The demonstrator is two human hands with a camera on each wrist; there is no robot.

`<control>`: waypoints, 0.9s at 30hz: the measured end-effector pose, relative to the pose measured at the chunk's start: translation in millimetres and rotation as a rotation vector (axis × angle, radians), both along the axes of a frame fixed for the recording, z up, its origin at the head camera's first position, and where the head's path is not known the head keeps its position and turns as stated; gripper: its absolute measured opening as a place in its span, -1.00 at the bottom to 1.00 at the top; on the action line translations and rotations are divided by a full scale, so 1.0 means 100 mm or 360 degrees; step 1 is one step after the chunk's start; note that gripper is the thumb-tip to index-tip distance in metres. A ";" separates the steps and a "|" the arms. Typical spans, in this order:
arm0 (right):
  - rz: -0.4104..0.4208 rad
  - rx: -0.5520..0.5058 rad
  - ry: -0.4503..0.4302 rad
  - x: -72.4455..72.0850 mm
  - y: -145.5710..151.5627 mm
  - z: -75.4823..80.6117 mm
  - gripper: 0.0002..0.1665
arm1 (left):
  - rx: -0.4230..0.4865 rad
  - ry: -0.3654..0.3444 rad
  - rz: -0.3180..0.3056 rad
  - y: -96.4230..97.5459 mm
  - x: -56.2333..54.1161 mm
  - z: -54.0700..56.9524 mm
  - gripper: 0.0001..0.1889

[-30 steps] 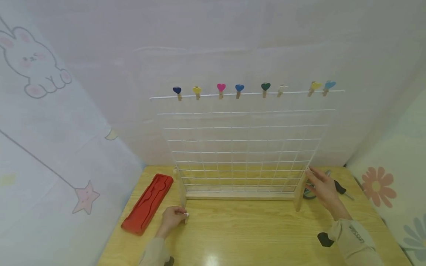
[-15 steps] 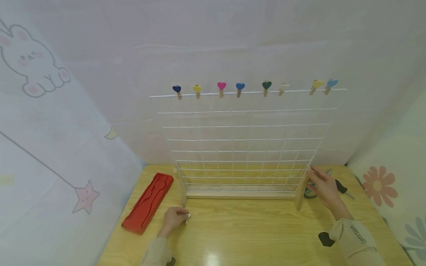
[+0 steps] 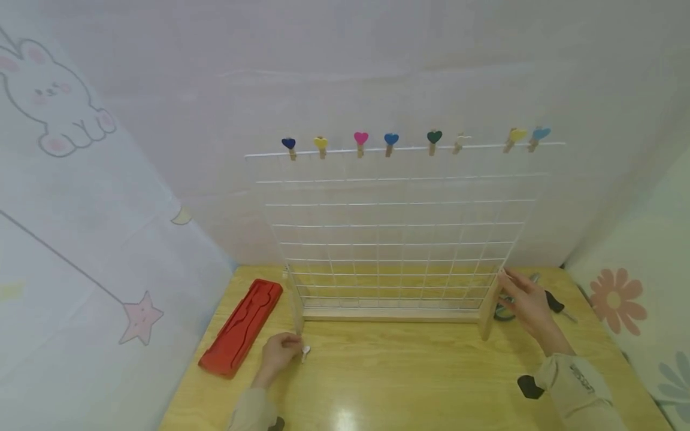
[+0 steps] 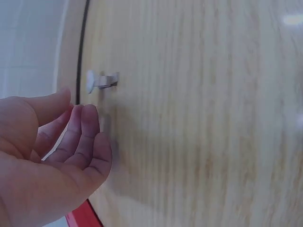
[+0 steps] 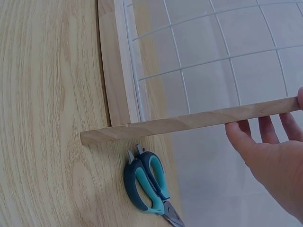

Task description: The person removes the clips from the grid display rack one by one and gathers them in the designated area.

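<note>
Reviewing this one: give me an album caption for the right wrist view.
Right hand with its grip on a wooden post beside a wire grid, scissors lying on the table.

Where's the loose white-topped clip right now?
In the head view, the white-topped clip is on the table, low and left of centre, just right of the left hand.

Open tabletop (image 3: 399, 371) gives passage from the white clip (image 4: 105, 82) beside the left hand (image 3: 277, 354) toward the right post (image 5: 189, 122), blocked by the right hand (image 3: 530, 306); the wire grid (image 5: 230, 57) bars the middle, scissors (image 5: 154, 182) lie outside that post, and room behind is hard to judge
</note>
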State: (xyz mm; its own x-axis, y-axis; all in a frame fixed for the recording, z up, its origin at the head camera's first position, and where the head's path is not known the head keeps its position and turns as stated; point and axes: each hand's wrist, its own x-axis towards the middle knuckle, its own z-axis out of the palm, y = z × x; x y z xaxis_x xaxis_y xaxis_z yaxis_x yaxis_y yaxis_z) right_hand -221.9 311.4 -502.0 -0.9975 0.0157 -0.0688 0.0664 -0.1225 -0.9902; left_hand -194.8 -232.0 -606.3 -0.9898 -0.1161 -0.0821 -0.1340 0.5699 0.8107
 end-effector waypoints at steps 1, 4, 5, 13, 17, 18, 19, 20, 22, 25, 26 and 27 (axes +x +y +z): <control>-0.0002 0.0005 -0.0003 0.00 0.00 0.00 -0.15 | 0.0012 0.0005 0.0022 -0.01 0.00 0.01 -0.81; -0.0002 0.0043 -0.0011 0.00 -0.01 0.01 -0.14 | 0.0128 0.0013 0.0082 -0.05 -0.02 0.10 -0.78; -0.0002 0.0048 -0.0015 0.00 -0.01 0.01 -0.14 | 0.0172 0.0022 0.0093 -0.06 -0.03 0.14 -0.77; 0.0015 0.0048 -0.0045 0.01 -0.02 0.03 -0.15 | 0.0475 -0.0019 0.0103 -0.22 -0.09 0.66 -0.67; 0.0019 -0.0001 -0.0041 0.00 -0.02 0.03 -0.16 | 0.0529 0.0001 0.0083 -0.28 -0.15 0.91 -0.65; 0.0017 -0.0009 -0.0039 0.00 -0.02 0.04 -0.16 | 0.0539 0.0000 0.0083 -0.29 -0.16 0.97 -0.65; 0.0017 -0.0014 -0.0036 0.00 -0.02 0.03 -0.17 | 0.0537 0.0001 0.0071 -0.31 -0.18 1.02 -0.64; 0.0019 -0.0020 -0.0035 0.00 -0.01 0.03 -0.17 | 0.0539 0.0000 0.0061 -0.32 -0.19 1.07 -0.63; 0.0022 -0.0020 -0.0033 0.00 -0.01 0.03 -0.17 | 0.0544 -0.0002 0.0036 -0.34 -0.22 1.16 -0.61; 0.0032 0.0002 -0.0025 0.00 -0.01 0.04 -0.14 | 0.0545 0.0015 -0.0031 -0.35 -0.27 1.29 -0.57; 0.0038 0.0016 -0.0020 0.01 0.00 0.04 -0.13 | 0.0556 0.0026 -0.0051 -0.34 -0.29 1.34 -0.57; 0.0041 0.0023 -0.0016 0.01 0.00 0.04 -0.13 | 0.0556 0.0042 -0.0069 -0.34 -0.31 1.39 -0.57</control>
